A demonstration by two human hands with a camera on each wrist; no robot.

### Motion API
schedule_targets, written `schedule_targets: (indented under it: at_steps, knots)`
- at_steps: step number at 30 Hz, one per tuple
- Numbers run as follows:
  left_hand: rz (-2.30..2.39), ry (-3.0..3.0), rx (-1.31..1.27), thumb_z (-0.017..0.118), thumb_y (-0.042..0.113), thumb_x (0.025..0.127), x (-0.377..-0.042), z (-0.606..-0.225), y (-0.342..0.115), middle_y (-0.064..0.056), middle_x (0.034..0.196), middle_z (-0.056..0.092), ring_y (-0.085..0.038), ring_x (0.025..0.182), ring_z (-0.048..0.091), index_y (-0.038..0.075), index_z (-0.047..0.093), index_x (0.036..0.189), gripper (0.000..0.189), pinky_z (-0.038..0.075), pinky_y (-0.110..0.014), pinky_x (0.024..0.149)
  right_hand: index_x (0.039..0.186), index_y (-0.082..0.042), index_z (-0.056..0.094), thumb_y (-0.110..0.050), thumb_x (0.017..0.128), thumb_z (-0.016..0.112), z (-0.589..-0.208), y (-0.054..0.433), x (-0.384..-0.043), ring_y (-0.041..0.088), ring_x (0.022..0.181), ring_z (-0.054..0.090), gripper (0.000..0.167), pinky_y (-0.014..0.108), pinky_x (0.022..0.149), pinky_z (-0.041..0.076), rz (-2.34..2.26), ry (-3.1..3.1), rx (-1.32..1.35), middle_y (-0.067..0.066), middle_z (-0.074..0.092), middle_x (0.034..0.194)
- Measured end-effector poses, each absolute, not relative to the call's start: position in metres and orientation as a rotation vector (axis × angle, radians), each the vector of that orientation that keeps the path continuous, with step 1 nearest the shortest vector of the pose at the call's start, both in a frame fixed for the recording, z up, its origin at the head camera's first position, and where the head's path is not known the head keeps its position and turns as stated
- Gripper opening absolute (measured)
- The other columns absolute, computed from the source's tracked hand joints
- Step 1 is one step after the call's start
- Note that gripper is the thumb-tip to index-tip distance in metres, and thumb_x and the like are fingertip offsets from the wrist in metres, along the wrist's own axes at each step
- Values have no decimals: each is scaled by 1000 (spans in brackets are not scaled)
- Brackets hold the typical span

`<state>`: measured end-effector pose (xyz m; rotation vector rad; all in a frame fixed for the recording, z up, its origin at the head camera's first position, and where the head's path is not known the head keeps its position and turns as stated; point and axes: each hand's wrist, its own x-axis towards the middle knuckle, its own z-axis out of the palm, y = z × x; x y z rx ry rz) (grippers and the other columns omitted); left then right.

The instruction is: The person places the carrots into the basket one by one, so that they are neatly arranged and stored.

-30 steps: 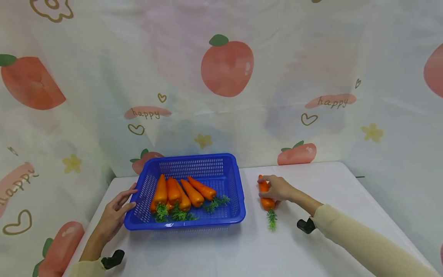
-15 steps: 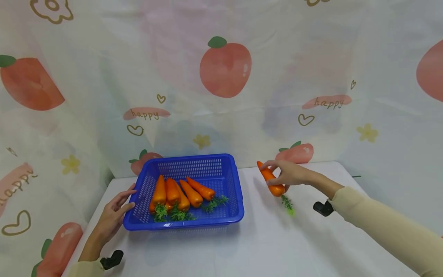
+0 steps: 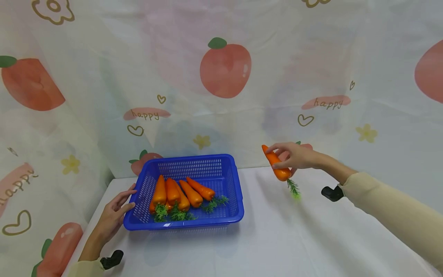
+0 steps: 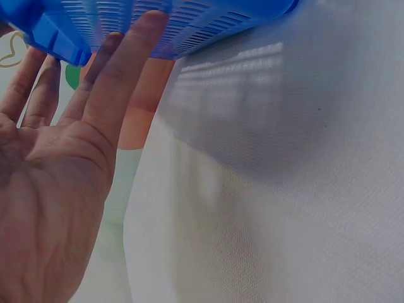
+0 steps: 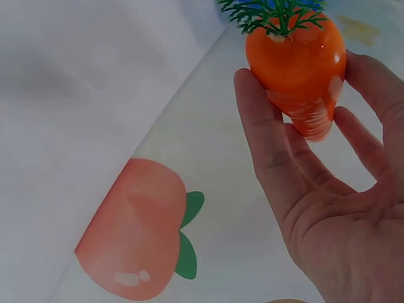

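A blue plastic basket (image 3: 240, 192) with slotted walls holds several orange carrots (image 3: 192, 193) with green leafy tops, lying side by side. My left hand (image 3: 110, 219) is at the basket's left side; its fairly straight fingers touch the wall there, as the left wrist view also shows with the hand (image 4: 57, 164) below the basket (image 4: 208, 19). To the right of the basket, my right hand (image 3: 299, 156) holds one carrot (image 3: 278, 165) between thumb and fingers, raised above the table. Its narrow tip points up and left, its leaves hang down. In the right wrist view, the carrot's thick end (image 5: 297, 57) faces the camera.
A white-covered table (image 3: 221, 254) lies under the basket. Behind it and on both sides hangs a pale cloth (image 3: 221, 127) printed with fruit, hearts and flowers. A small black device (image 3: 112, 260) is worn at each wrist.
My right hand has picked the carrot up from the table and moved it up and slightly right, tilting it. The left hand and the basket have stayed in place.
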<state>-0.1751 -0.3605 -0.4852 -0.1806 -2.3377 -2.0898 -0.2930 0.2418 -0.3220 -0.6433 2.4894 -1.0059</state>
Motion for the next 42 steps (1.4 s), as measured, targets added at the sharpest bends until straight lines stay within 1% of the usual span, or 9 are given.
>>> schedule_targets:
  at_steps: [4,8,11,16,23,29,32,36,42]
  knots:
    - [-2101,-2337,-180,58,16,106,-175,-485,-360,3,171,21,-38,156,11,3,42,153,52,52,-20,96,142,-12,55,-17,94,76,-315,236,-298,33,100,69,52,51,67,63,-1019,2467,-662,30,49,143]
    - [-2096,-2348,-166,58,17,106,-174,-485,-359,1,171,19,-43,155,10,4,41,155,53,52,-19,95,145,-14,54,-16,95,75,-307,220,-303,36,102,68,54,47,70,63,-1000,2479,-681,28,48,144]
    - [-2093,-2354,-166,58,17,106,-174,-484,-359,1,172,19,-44,155,10,4,40,155,54,52,-18,95,147,-15,53,-18,96,74,-301,203,-307,38,104,68,56,45,71,63,-982,2478,-695,26,48,145]
    - [-2104,-2347,-192,57,17,107,-176,-484,-359,1,171,19,-42,156,9,3,40,155,53,52,-19,95,148,-15,52,-21,96,75,-296,168,-317,36,105,69,58,46,70,63,-965,2432,-754,24,49,146]
    - [-2093,-2349,-179,58,17,106,-175,-485,-359,0,171,20,-40,156,10,4,40,155,54,51,-18,95,149,-17,53,-22,96,75,-297,107,-329,30,110,68,58,52,74,62,-941,2333,-821,20,52,145]
    - [-2103,-2348,-167,58,18,106,-174,-483,-359,1,172,19,-45,154,10,4,40,156,54,53,-20,94,148,-20,56,-23,95,76,-309,56,-335,27,110,68,57,44,75,63,-925,2288,-840,17,54,145]
    - [-2111,-2345,-155,59,18,106,-174,-482,-359,1,172,19,-47,154,10,5,40,156,55,55,-22,92,148,-18,56,-22,95,76,-321,32,-336,30,118,64,57,42,73,63,-928,2250,-850,19,52,148]
    - [-2101,-2360,-145,60,20,105,-175,-482,-358,1,172,18,-47,154,10,6,40,156,56,54,-21,93,147,-17,57,-18,96,75,-337,5,-336,35,129,58,55,45,72,63,-915,2206,-840,22,48,151]
    - [-2103,-2354,-136,60,19,106,-174,-483,-357,0,172,18,-46,154,10,5,41,155,55,54,-20,93,146,-17,59,-18,96,75,-364,-22,-336,33,125,61,52,43,71,63,-885,2173,-813,21,53,148]
